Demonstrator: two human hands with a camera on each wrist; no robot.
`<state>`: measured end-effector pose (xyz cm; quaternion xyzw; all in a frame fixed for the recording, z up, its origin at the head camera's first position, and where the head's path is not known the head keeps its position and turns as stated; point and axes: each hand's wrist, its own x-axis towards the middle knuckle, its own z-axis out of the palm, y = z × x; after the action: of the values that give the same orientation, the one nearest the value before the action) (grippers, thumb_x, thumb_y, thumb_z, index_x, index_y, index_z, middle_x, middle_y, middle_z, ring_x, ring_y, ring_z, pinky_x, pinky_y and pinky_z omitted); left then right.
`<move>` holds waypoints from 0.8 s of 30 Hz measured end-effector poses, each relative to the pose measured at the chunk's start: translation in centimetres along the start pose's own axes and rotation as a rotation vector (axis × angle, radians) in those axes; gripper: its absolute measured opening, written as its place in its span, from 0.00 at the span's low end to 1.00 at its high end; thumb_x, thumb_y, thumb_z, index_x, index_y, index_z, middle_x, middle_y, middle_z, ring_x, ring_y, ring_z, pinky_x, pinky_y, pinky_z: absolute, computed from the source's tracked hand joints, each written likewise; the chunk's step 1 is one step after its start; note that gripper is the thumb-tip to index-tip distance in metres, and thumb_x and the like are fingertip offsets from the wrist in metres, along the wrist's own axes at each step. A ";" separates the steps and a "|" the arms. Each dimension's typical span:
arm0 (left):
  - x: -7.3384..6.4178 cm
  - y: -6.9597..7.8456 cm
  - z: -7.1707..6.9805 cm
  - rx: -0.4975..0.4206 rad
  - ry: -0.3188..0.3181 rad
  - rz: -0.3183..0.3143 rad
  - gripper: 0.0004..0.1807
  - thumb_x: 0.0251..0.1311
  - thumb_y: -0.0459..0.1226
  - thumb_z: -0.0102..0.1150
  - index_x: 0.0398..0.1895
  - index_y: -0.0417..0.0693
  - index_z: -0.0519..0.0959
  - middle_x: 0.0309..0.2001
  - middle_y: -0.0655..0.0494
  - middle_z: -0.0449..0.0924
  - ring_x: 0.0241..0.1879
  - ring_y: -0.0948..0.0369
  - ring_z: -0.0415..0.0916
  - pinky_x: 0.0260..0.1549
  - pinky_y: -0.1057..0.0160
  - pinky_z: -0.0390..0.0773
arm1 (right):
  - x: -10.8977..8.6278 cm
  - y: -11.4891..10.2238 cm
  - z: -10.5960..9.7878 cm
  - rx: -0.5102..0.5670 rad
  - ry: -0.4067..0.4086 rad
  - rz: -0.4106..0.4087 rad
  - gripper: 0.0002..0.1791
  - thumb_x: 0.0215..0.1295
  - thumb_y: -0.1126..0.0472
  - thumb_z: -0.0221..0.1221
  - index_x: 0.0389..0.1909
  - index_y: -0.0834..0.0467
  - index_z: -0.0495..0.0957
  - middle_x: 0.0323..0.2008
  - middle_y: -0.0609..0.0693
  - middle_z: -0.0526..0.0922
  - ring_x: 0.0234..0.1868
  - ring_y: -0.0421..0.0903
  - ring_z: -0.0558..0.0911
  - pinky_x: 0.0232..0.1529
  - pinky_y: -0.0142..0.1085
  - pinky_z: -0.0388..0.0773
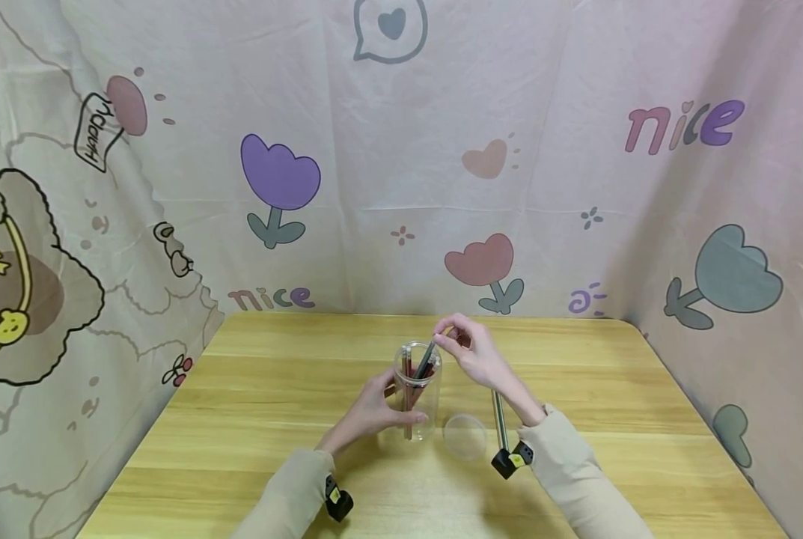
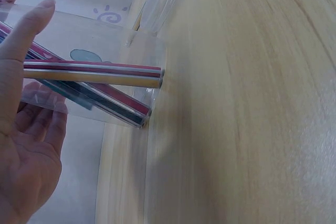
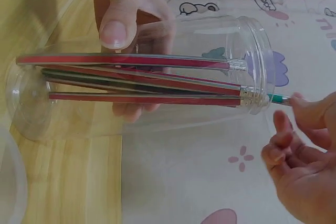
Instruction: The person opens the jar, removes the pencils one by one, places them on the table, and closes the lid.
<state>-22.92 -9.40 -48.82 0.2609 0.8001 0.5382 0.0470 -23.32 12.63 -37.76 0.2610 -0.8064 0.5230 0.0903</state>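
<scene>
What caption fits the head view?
Left hand holds a clear jar of pencils; right hand pinches a green pencil at the mouth, lid nearby.

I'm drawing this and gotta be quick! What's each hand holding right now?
Left hand: closed around the clear jar.
Right hand: closed, fingers pinching the top end of a green pencil.

Lid (image 3: 10, 179) cut off in right wrist view; pencils (image 3: 173, 61) overlap in jar (image 3: 205, 38), some perhaps hidden

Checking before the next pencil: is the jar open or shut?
Open: the lid lies beside the jar, from which a green pencil sticks out.
</scene>
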 end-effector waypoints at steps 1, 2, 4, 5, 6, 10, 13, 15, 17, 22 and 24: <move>0.0 0.0 0.0 0.002 -0.001 0.001 0.42 0.47 0.44 0.80 0.67 0.52 0.71 0.65 0.50 0.78 0.64 0.49 0.77 0.67 0.44 0.75 | -0.1 0.0 -0.1 0.021 0.003 -0.002 0.05 0.70 0.69 0.59 0.42 0.68 0.79 0.29 0.58 0.78 0.24 0.34 0.69 0.23 0.24 0.67; 0.0 0.1 0.0 0.003 -0.001 0.007 0.42 0.47 0.43 0.80 0.67 0.51 0.72 0.65 0.50 0.78 0.64 0.49 0.77 0.67 0.44 0.76 | -0.1 0.0 -0.1 0.043 0.006 -0.004 0.05 0.71 0.69 0.58 0.42 0.68 0.78 0.31 0.59 0.80 0.24 0.34 0.70 0.23 0.24 0.68; 0.0 0.1 0.0 0.003 0.000 0.018 0.41 0.47 0.43 0.80 0.67 0.50 0.72 0.64 0.49 0.78 0.63 0.47 0.78 0.66 0.43 0.76 | -0.2 0.0 -0.1 0.092 0.010 -0.012 0.06 0.72 0.70 0.55 0.44 0.69 0.76 0.34 0.64 0.82 0.25 0.35 0.73 0.23 0.24 0.70; 0.0 0.1 0.0 0.004 0.002 0.020 0.41 0.47 0.43 0.80 0.67 0.50 0.72 0.64 0.49 0.79 0.63 0.47 0.78 0.66 0.43 0.77 | -0.2 0.0 -0.2 0.117 0.014 -0.024 0.06 0.73 0.70 0.54 0.44 0.69 0.76 0.36 0.67 0.83 0.26 0.35 0.74 0.23 0.24 0.71; 0.0 0.1 0.0 0.004 0.002 0.021 0.42 0.47 0.43 0.80 0.67 0.49 0.72 0.64 0.48 0.79 0.62 0.47 0.78 0.65 0.43 0.77 | -0.3 0.0 -0.2 0.142 0.017 -0.039 0.06 0.73 0.71 0.53 0.44 0.70 0.74 0.38 0.69 0.84 0.27 0.35 0.75 0.24 0.24 0.73; 0.0 0.0 0.0 -0.002 0.002 0.019 0.42 0.47 0.43 0.80 0.67 0.49 0.71 0.64 0.49 0.79 0.62 0.47 0.78 0.66 0.44 0.77 | -0.3 -0.2 -0.4 0.228 0.044 -0.103 0.06 0.74 0.72 0.50 0.46 0.73 0.70 0.41 0.75 0.83 0.26 0.34 0.80 0.24 0.28 0.80; 0.0 -0.1 0.0 -0.006 0.003 0.024 0.41 0.47 0.42 0.80 0.67 0.49 0.72 0.64 0.49 0.79 0.62 0.48 0.78 0.67 0.44 0.76 | -0.3 -0.3 -0.6 0.274 0.075 -0.133 0.08 0.75 0.72 0.50 0.47 0.74 0.70 0.40 0.78 0.82 0.28 0.36 0.84 0.29 0.32 0.87; 0.0 -0.1 0.0 -0.006 0.004 0.032 0.41 0.48 0.41 0.80 0.67 0.49 0.72 0.63 0.49 0.79 0.62 0.48 0.78 0.66 0.44 0.77 | -0.3 -0.3 -0.7 0.297 0.087 -0.142 0.09 0.74 0.73 0.51 0.49 0.76 0.70 0.40 0.81 0.81 0.29 0.38 0.86 0.32 0.34 0.89; 0.0 -0.1 -0.1 -0.005 0.006 0.031 0.41 0.47 0.41 0.80 0.66 0.49 0.72 0.63 0.49 0.80 0.62 0.48 0.78 0.66 0.45 0.77 | -0.4 -0.2 -0.9 0.305 0.095 -0.148 0.11 0.73 0.74 0.52 0.51 0.77 0.70 0.40 0.81 0.80 0.29 0.39 0.88 0.33 0.34 0.89; 0.0 -0.1 0.0 0.002 0.008 0.039 0.40 0.47 0.42 0.80 0.66 0.50 0.72 0.62 0.49 0.80 0.61 0.49 0.79 0.66 0.46 0.78 | -0.6 0.0 -1.7 0.354 0.115 -0.132 0.12 0.69 0.75 0.55 0.52 0.74 0.73 0.40 0.65 0.88 0.30 0.41 0.88 0.35 0.34 0.89; 0.0 0.0 0.0 0.004 0.008 0.047 0.40 0.47 0.42 0.80 0.65 0.49 0.73 0.62 0.49 0.80 0.61 0.49 0.79 0.65 0.47 0.78 | -0.7 0.0 -2.1 0.395 0.124 -0.119 0.11 0.69 0.75 0.56 0.51 0.71 0.74 0.39 0.54 0.90 0.30 0.41 0.89 0.35 0.34 0.90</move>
<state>-22.94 -9.45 -48.85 0.2773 0.7949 0.5387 0.0305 -23.00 14.71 -37.18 0.2883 -0.6642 0.6796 0.1174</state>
